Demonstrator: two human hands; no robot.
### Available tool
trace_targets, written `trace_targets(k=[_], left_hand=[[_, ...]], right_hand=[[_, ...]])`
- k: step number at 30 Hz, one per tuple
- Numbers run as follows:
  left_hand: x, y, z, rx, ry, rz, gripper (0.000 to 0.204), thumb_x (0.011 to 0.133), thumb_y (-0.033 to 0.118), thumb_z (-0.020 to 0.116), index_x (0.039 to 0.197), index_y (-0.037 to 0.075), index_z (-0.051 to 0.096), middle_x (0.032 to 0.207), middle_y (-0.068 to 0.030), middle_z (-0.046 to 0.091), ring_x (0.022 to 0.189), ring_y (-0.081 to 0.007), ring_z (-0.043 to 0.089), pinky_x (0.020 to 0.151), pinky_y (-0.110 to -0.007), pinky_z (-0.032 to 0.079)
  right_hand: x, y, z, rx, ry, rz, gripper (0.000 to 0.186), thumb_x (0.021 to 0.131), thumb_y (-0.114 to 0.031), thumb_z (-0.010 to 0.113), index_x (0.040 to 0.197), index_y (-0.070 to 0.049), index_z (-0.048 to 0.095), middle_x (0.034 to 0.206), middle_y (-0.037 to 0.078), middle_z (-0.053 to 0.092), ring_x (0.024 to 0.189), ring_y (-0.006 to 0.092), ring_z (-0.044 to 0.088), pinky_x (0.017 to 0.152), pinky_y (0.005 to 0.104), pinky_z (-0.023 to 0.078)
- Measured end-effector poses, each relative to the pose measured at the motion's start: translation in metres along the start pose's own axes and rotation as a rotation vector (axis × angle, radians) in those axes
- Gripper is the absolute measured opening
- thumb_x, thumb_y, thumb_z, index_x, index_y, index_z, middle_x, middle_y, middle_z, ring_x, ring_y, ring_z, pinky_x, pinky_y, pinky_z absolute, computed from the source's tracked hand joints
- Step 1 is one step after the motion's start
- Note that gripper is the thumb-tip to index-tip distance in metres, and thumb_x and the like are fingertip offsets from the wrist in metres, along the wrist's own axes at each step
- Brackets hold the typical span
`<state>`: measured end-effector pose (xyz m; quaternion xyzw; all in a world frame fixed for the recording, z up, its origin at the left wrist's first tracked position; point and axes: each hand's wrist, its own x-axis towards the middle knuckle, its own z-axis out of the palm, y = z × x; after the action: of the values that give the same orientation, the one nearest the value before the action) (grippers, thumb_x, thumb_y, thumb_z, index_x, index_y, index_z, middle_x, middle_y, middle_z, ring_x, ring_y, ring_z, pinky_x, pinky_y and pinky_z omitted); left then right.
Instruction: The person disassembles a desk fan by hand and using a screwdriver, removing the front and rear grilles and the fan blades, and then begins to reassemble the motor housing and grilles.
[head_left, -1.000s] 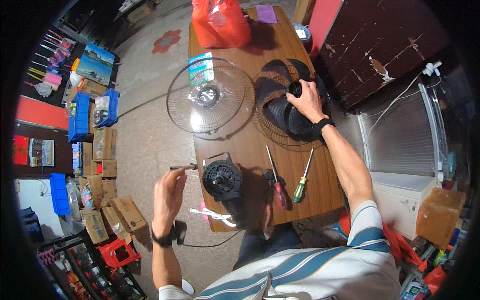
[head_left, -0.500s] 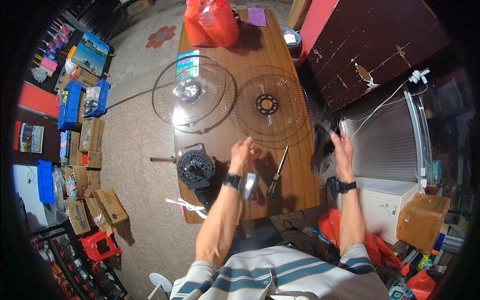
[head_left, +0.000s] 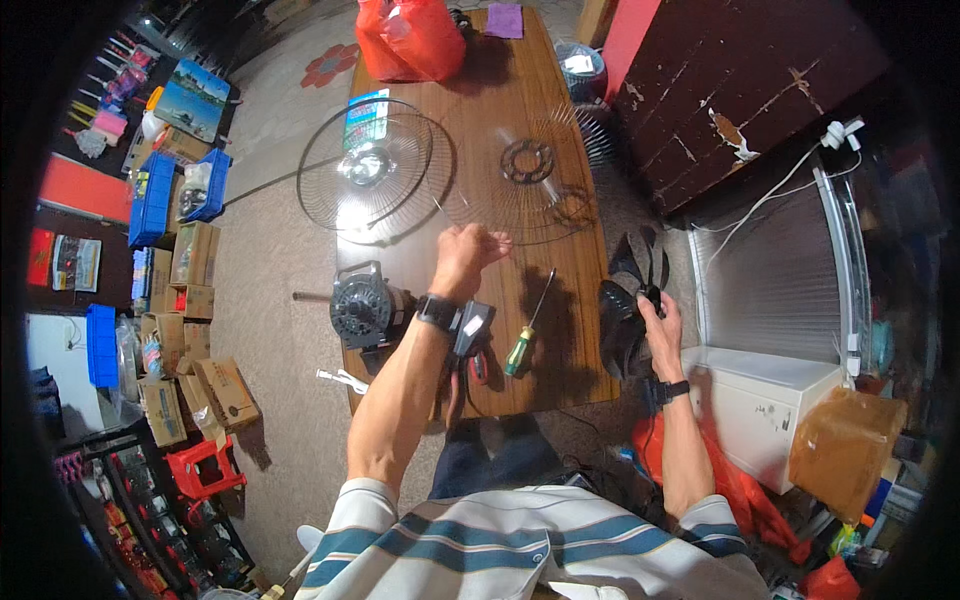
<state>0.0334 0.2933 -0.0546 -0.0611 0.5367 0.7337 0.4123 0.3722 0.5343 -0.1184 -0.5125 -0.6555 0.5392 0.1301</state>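
Observation:
My left hand point(head_left: 468, 256), with a black wristwatch, is curled at the near rim of the rear wire fan grille point(head_left: 530, 180) lying flat on the wooden table point(head_left: 560, 380). My right hand point(head_left: 657, 322) grips a black fan blade point(head_left: 622, 318), held just off the table's right edge. A second, round front grille point(head_left: 365, 170) lies to the left of the first. A black fan motor point(head_left: 360, 310) with its shaft pointing left sits at the table's left edge, beside my left forearm. A green-handled screwdriver point(head_left: 521, 350) and a red-handled one point(head_left: 478, 366) lie near the front edge.
Red plastic bags point(head_left: 410, 35) and a purple cloth point(head_left: 505, 20) sit at the table's far end. Cardboard boxes point(head_left: 195, 300), blue crates point(head_left: 152, 195) and a red stool point(head_left: 205, 465) line the floor at left. A dark cabinet point(head_left: 760, 80) and a white chest point(head_left: 765, 405) stand at right.
My right hand carried the black fan blade off the rear grille to beyond the table's right edge. My left hand moved from beside the motor up to the grille's rim.

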Motion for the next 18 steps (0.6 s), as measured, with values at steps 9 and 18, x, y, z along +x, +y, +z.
trace_targets(k=[9, 18], left_hand=[[-0.209, 0.043, 0.016, -0.078, -0.056, 0.07, 0.03, 0.112, 0.011, 0.052, 0.136, -0.006, 0.05, 0.12, -0.0233, 0.073, 0.098, -0.0285, 0.077, 0.089, -0.038, 0.065], [-0.369, 0.023, -0.065, -0.04, 0.298, 0.039, 0.032, 0.113, 0.017, 0.053, 0.137, -0.006, 0.053, 0.113, -0.0221, 0.076, 0.092, -0.0258, 0.077, 0.082, -0.039, 0.065]], right_hand=[[0.088, -0.077, 0.156, -0.615, -0.018, -0.878, 0.078, 0.089, -0.045, 0.083, 0.144, 0.005, 0.059, 0.135, 0.026, 0.059, 0.125, 0.0459, 0.057, 0.107, 0.0533, 0.049], [0.065, -0.104, 0.267, -0.875, -0.259, -0.911, 0.084, 0.093, -0.045, 0.079, 0.159, -0.002, 0.051, 0.163, 0.023, 0.045, 0.144, 0.0415, 0.049, 0.121, 0.0556, 0.038]])
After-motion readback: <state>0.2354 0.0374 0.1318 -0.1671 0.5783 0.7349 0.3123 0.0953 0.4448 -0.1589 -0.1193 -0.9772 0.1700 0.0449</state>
